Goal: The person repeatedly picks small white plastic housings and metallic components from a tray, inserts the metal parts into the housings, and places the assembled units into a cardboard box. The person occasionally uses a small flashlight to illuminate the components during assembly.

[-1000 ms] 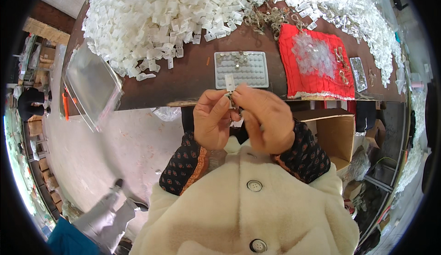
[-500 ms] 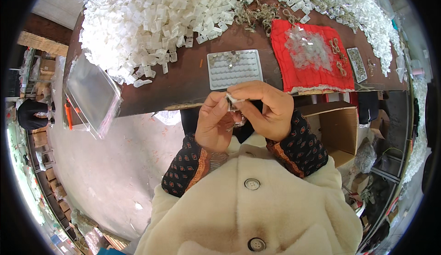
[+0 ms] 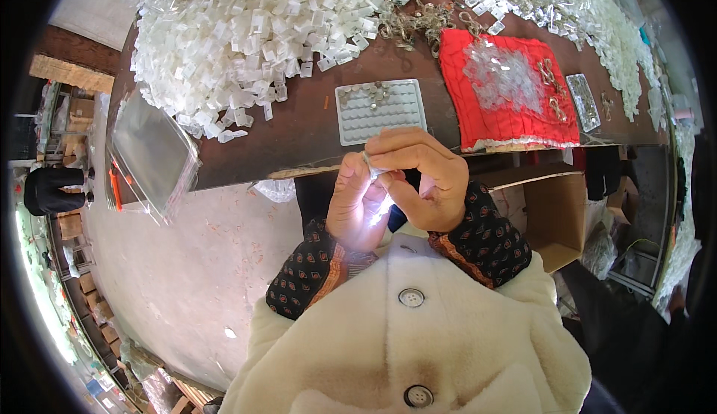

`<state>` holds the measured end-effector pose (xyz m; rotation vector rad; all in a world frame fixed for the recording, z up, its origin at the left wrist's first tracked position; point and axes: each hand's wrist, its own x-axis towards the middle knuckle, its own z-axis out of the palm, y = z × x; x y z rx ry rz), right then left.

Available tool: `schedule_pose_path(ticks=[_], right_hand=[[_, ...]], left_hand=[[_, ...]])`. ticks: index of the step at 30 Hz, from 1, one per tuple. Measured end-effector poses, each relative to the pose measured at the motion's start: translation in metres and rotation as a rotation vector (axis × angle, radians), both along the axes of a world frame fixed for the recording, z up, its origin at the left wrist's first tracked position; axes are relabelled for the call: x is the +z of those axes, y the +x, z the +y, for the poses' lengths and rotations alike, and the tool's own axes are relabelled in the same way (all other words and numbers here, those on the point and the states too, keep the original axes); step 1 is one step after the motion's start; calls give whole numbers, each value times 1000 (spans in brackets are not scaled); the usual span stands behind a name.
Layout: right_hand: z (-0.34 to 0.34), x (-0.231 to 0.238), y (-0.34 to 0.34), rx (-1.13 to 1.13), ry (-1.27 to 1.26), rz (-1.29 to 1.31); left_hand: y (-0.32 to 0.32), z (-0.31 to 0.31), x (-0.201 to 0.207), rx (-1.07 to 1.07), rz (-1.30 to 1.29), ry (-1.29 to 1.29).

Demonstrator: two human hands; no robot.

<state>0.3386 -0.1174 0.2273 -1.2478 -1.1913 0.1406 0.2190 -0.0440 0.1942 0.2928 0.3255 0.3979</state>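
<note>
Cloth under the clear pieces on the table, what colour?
The cloth is bright red; the head view shows it best.

Cream garment (image 3: pixel 478 339), black patterned sleeves (image 3: pixel 302 276)

Left hand (image 3: pixel 356 203) pinches, upright; right hand (image 3: pixel 433 184) arches beside it, pinching.

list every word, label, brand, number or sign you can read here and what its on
None: no text can be read in this view.
Heap of translucent pieces: any marks too small to read.
Pale tray and red cloth: no lettering visible.
Small piece between the left hand and right hand: mostly hidden and glaring, nothing readable.
Dark sleeves: small printed motifs, not words.
</note>
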Motion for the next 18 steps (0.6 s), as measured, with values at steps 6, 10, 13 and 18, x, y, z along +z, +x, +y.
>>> schedule_pose_path(ticks=[6,10,13,18], right_hand=[[-7,-8,6,-93,26,-314],[-36,-14,22,-11,-149,-156],[-59,-20,49,-276,-366,-85],[-76,-28,90,-588,-517,-48]], left_hand=[[-1,-2,-16,7,14,93],[4,-1,-19,-42,24,83],[9,2,-22,-17,52,92],[12,7,-24,-20,32,88]])
